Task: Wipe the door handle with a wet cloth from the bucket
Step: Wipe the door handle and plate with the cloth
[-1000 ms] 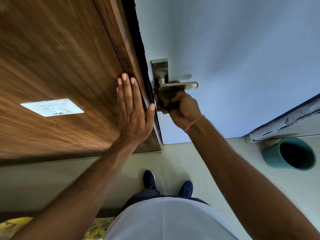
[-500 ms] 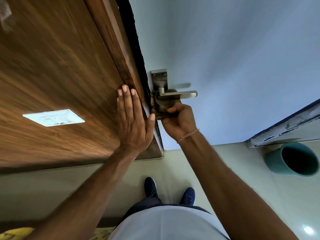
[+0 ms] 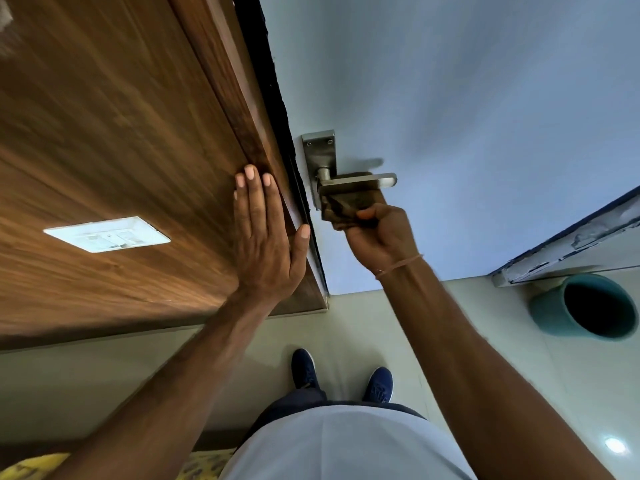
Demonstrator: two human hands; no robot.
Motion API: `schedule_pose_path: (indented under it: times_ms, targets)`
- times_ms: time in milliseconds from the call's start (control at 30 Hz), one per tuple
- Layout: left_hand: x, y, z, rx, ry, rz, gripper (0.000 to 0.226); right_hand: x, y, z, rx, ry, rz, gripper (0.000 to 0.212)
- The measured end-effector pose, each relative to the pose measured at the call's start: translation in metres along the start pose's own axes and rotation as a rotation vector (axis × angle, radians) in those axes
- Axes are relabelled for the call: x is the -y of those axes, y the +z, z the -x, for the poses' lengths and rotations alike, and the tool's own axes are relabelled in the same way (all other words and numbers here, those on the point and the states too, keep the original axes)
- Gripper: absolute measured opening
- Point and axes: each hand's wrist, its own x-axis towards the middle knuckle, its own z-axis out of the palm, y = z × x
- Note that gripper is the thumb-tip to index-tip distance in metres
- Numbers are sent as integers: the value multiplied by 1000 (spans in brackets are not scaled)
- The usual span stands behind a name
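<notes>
A brushed-metal lever door handle (image 3: 375,181) on its back plate is fixed to the pale blue door (image 3: 467,116). My right hand (image 3: 379,237) grips a dark brown cloth (image 3: 341,207) and holds it against the underside of the lever, close to the back plate. My left hand (image 3: 265,237) lies flat, fingers straight, on the wooden door frame (image 3: 221,98) just left of the handle. The teal bucket (image 3: 585,306) stands on the floor at the right; its inside looks dark.
A white switch plate (image 3: 107,233) sits on the wooden panel at the left. A chipped white ledge (image 3: 568,247) runs above the bucket. My blue shoes (image 3: 341,379) stand on the pale tiled floor below the handle. Yellow fabric (image 3: 31,465) shows at the bottom left corner.
My right hand with the cloth has shifted from the back plate below the lever out to the right, under the lever. The left hand has stayed flat on the frame.
</notes>
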Motion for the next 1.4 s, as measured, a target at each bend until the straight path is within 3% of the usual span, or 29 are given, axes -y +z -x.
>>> schedule_pose_path:
  times_ms: [267,467,633,700,800,1000,1200,1300,1400]
  targets:
    - [-5,1,0,14,-21,-13,80,-28,13,0,-75,40,56,68]
    - [-2,3,0,-5,-11,-34,81,1,-4,-1,-83,-47,53,60]
    - [-4,5,-1,3,-23,-32,82,-25,10,-2,-167,18,77,60]
    - [-4,5,-1,-1,-23,-37,82,-11,5,2,-144,-30,77,57]
    - [-3,5,0,-11,-21,-70,82,20,-6,4,-26,-90,78,70]
    - [-6,7,0,-19,-38,-62,82,-6,3,-1,-93,-78,157,63]
    - [-9,9,-1,-35,-54,-66,82,44,-23,0,-101,-175,178,64]
    - [-12,11,-1,-40,-73,-51,82,39,-23,0,-75,-289,355,66]
    - [-13,11,-1,-38,-75,-51,81,33,-23,1,-126,-541,726,63]
